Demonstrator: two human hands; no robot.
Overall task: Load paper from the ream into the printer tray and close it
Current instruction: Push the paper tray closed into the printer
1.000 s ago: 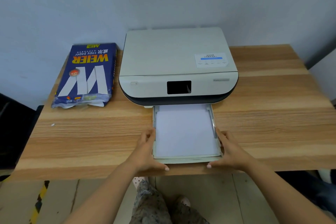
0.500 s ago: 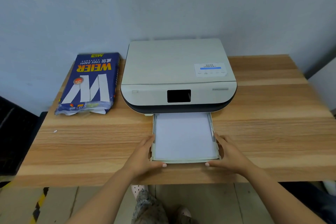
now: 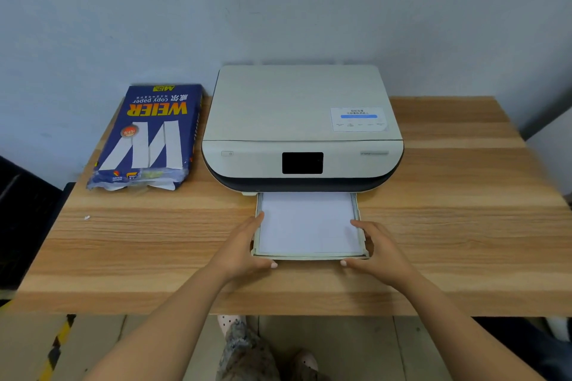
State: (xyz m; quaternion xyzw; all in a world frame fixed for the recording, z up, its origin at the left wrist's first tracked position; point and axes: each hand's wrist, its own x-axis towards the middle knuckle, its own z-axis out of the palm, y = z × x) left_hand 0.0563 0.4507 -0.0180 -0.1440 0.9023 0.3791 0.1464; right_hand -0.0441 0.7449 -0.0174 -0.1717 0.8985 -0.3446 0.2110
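Both hands hold the tray [image 3: 309,256] by its front corners: the left hand [image 3: 244,249] has a grip pinching the left corner, fingers along the side wall and thumb at the front edge. Far left on the desk [image 3: 464,226], the ream [image 3: 148,139] lies flat, its near end torn open, just beside the printer [image 3: 301,127]. White paper [image 3: 308,221] fills the tray, which sticks partly out of the printer. The right hand [image 3: 382,252] pinches the right corner likewise.
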